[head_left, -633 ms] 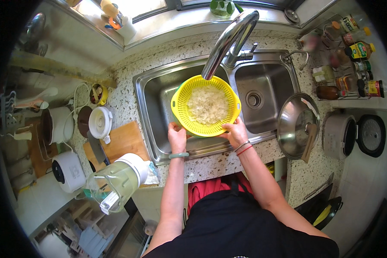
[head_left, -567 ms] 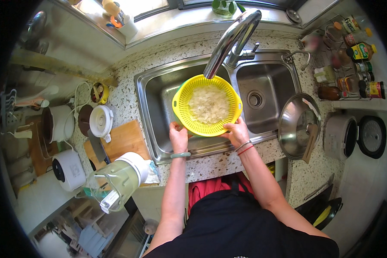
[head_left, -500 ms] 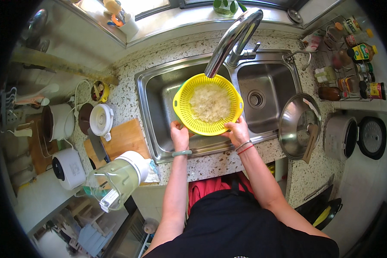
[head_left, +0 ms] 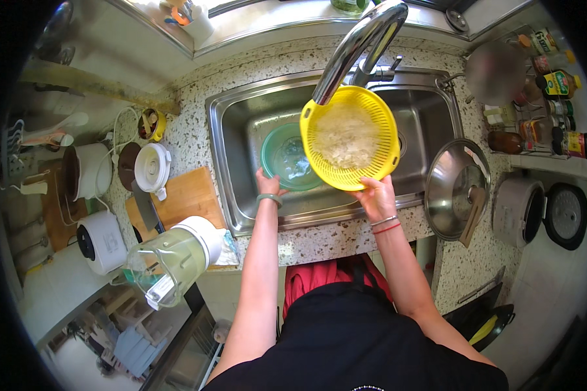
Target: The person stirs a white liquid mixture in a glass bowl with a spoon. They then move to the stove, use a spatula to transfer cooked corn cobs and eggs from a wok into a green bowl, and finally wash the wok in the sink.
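Colander (head_left: 336, 178), yellow and loaded with pale flakes (head_left: 349, 137), hangs over the middle of the sink (head_left: 241, 163), gripped only at its near rim by our right hand (head_left: 376, 199); should that hold sag, flakes could spill past its far edge. Our left hand (head_left: 269, 185) grips the green bowl (head_left: 271, 155) near the sink's front edge, and a tug might slosh what looks like water inside. The faucet (head_left: 353, 51) overlaps the colander's far rim, so lifting could knock it.
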Demonstrator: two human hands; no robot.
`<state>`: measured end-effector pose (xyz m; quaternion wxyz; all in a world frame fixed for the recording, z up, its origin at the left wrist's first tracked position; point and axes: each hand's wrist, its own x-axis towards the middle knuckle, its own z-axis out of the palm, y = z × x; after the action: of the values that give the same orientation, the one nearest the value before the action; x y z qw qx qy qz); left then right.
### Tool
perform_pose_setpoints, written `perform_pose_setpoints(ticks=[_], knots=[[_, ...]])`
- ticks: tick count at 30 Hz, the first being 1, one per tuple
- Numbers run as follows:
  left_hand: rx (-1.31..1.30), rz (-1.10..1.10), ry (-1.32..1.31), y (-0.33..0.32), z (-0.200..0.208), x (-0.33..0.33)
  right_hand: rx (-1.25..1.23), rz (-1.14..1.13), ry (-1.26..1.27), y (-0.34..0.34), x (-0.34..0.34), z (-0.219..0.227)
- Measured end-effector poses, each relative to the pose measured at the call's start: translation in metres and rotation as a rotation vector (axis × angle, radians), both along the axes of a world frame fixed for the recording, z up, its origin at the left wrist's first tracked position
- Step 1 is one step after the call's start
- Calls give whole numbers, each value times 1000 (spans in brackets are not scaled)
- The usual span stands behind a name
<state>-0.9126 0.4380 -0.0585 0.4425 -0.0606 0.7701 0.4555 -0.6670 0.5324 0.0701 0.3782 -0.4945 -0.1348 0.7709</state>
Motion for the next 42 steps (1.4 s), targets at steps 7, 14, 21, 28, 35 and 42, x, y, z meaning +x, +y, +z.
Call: perform_pose_setpoints(ticks=[7,14,21,28,35,42], knots=[[52,31,-7,-17,-28,-15,66,-151,116,-3,27,6],[-11,-10,897,1,-17,5,-103,-390,198,3,36,-27],[774,-508,335,119,131,160,-330,-572,374,33,45,-77],[390,-685,432,189,80,212,-379,-634,139,74,53,-191],[595,-329,198,137,86,153,-466,-838,234,86,43,-199],[400,-175,172,65,34,76,-538,-725,318,86,71,-202]])
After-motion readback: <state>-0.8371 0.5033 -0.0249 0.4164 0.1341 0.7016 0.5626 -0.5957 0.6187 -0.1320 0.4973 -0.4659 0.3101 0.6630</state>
